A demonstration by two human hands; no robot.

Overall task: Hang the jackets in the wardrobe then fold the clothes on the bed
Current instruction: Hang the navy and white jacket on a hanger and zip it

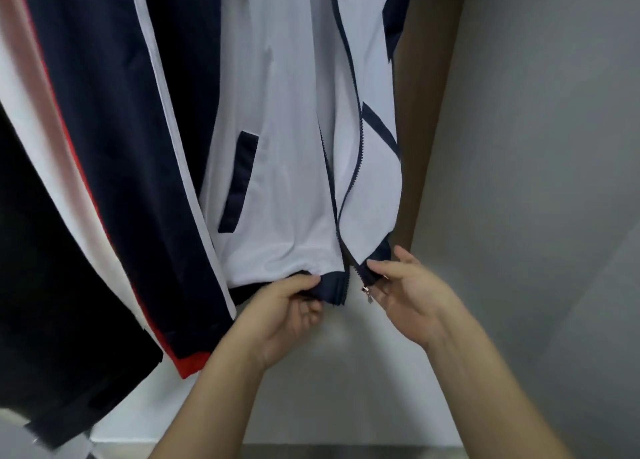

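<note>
A white jacket [284, 140] with navy trim hangs in the wardrobe, its front zip undone down to the hem. My left hand [284, 313] grips the navy hem band left of the zip. My right hand [405, 296] pinches the navy hem band on the right side. The small metal zip slider [367, 294] dangles beside that hand. A navy jacket [114, 147] with a white stripe hangs to the left, touching the white one. The hangers and the rail are out of view above.
Further left hang a white and red garment [52, 168] and a dark one [45, 292]. The brown wardrobe side panel [433, 95] stands right of the white jacket. A grey wall [554, 147] fills the right. The pale wardrobe floor [346, 372] lies below the hems.
</note>
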